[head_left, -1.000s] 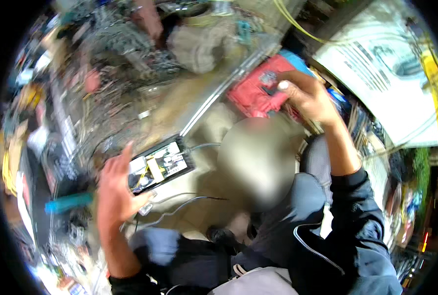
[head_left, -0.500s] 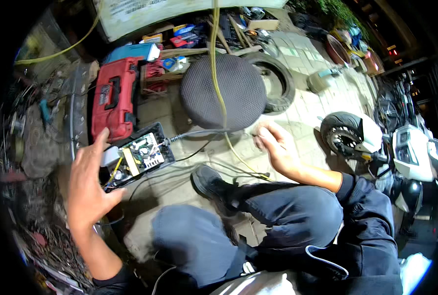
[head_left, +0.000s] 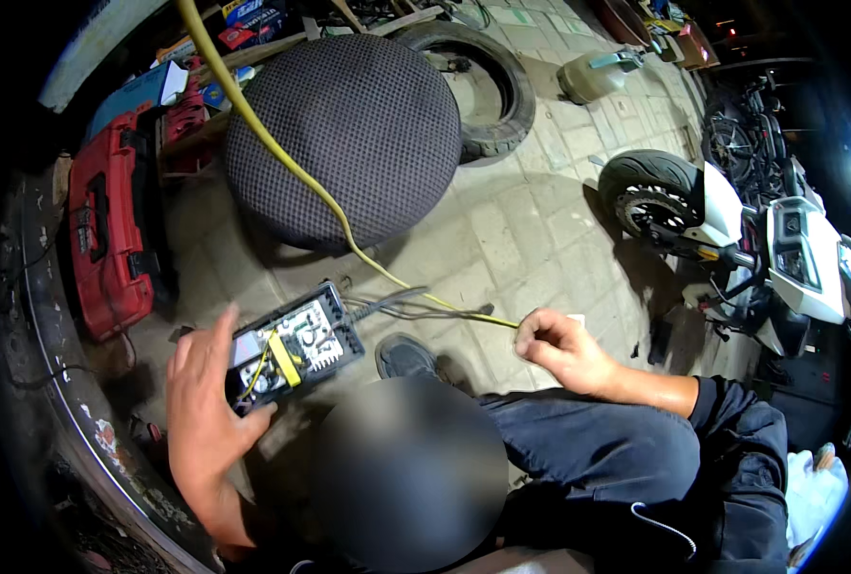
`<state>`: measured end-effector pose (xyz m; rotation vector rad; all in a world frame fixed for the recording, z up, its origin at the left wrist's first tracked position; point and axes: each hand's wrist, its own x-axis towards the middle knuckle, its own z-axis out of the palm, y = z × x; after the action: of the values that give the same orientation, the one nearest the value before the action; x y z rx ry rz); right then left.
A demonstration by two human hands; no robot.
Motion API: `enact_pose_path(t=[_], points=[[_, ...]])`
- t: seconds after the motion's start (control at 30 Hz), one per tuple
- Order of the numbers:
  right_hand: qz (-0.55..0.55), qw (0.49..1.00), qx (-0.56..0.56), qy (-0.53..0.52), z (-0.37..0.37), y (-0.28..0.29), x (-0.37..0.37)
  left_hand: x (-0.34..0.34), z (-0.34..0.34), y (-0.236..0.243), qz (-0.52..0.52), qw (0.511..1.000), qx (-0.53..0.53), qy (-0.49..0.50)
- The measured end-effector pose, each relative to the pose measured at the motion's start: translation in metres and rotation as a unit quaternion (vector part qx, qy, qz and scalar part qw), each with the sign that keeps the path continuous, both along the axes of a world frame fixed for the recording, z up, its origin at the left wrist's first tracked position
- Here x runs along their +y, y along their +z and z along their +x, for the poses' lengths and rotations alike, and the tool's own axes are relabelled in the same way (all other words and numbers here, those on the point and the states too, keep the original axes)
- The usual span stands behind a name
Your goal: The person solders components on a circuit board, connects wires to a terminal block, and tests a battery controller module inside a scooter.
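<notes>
An opened black case with a circuit board inside lies in my left hand. The fingers run along its left end and the thumb stays by its lower edge. A yellow strip and thin yellow wires show on the board. A dark cable leaves the case's right side. My right hand is closed with fingertips pinched together; what they hold, if anything, is hidden. The lower end of a yellow cord reaches the right fingers, and I cannot tell whether they touch it. A small pale thing shows behind this hand.
A round, dark mesh-covered seat stands ahead, with a loose tyre behind it. A red tool case stands at left. A white two-wheeler and a cloudy jug are at right. A blurred grey round patch hides part of my legs.
The view has shifted, so the seat and red case appear farther left. The case in my left hand has come nearer to me and rightward. My right hand is lower, beside the yellow cord's end.
</notes>
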<state>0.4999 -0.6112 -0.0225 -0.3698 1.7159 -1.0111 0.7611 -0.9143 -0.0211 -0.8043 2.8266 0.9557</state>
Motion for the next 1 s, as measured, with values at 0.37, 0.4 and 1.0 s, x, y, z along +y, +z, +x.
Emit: enact_pose_path(t=[0.37, 0.4, 1.0], points=[[0.025, 0.973, 0.215, 0.077, -0.033, -0.015, 0.001, 0.007, -0.055, 0.042, -0.034, 0.992, 0.024, -0.122], [0.025, 0.968, 0.229, 0.101, -0.032, -0.007, 0.011, 0.007, -0.066, 0.048, -0.039, 0.989, 0.04, -0.14], [0.004, 0.979, 0.2, -0.046, -0.061, 0.008, 0.258, 0.168, -0.251, 0.214, -0.015, 0.937, 0.22, -0.27]])
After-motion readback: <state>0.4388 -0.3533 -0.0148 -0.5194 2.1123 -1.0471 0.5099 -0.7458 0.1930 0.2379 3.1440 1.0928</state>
